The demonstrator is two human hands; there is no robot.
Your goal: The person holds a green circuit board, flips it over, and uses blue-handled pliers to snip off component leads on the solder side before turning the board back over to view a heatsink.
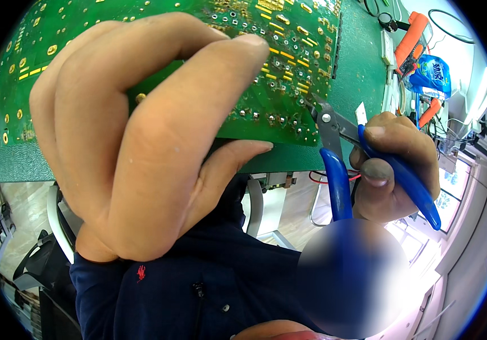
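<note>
A green circuit board (288,116) with gold pads and rows of soldered pins lies on the green mat. Across it my left hand (147,133) is curled, its index fingertip on the board's face and its thumb at the near edge. My right hand (388,198) holds blue-handled side cutters (338,178) by their grips. The handles are spread, and the dark jaws reach over the board's right edge beside solder joints. Whether the blades touch a pin cannot be made out.
Beyond the cutters, the green tabletop (356,62) borders the board. At far right are an orange-cased meter (412,42), a blue plastic pouch (431,76) and loose cables. A grey curved chair arm (253,207) stands below the table edge.
</note>
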